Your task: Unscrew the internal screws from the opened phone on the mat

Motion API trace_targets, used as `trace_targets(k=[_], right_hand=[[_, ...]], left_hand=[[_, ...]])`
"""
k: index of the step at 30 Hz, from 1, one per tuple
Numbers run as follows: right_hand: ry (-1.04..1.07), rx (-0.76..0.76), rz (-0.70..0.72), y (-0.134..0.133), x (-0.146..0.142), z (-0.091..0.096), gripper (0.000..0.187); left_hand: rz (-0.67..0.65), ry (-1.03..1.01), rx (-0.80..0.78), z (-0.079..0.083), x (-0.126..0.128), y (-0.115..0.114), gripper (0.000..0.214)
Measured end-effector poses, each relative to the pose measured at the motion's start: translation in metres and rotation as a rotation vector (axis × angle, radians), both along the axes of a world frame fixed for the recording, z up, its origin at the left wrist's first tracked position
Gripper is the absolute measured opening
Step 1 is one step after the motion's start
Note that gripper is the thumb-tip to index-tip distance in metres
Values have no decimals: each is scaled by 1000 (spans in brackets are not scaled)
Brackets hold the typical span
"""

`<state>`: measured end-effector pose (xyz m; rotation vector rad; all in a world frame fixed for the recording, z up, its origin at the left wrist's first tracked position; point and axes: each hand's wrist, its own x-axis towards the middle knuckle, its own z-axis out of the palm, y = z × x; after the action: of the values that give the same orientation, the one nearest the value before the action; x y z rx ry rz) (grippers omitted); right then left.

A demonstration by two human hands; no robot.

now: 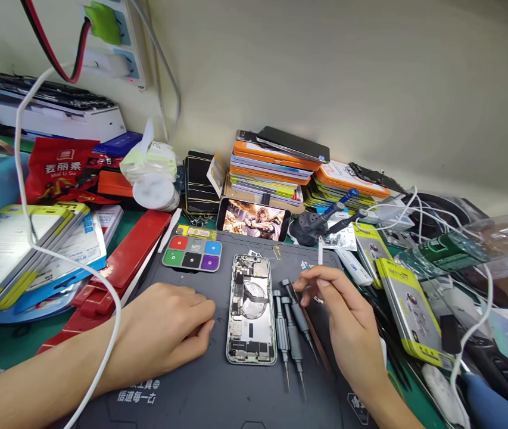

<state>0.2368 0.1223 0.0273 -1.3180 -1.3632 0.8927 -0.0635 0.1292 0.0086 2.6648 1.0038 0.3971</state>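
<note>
An opened smartphone [254,310], its inner parts exposed, lies upright-facing on the dark work mat [191,387]. To its left my left hand [171,330] rests on the mat, fingers curled in and no object showing in them. My right hand [340,310] is on the other side, fingers bent over the upper ends of several grey screwdrivers [296,333]. A thin white stick [320,250] rises from between its fingers; its lower part is hidden. A brown strip-like tool [318,339] lies beneath that hand, beside the screwdrivers.
A colour-blocked tray [192,254] sits beyond my left hand. Behind it a second phone [254,220] plays a picture. Stacked boxes [271,170], a screwdriver holder [309,228], yellow boxes [410,310] and a red tool [124,262] surround the mat. A white cable [113,339] crosses my left forearm.
</note>
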Motion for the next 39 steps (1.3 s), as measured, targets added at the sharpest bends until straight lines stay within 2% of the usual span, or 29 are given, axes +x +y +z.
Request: trace_targets(k=[11,39], right_hand=[[7,-5,-15,-2,-4,5,22],[15,-10,-16,-2,-2,5,22]], left_hand=[[-1,13,-35,-1,1,0,27],[-15,-18,17,0,2,0,29]])
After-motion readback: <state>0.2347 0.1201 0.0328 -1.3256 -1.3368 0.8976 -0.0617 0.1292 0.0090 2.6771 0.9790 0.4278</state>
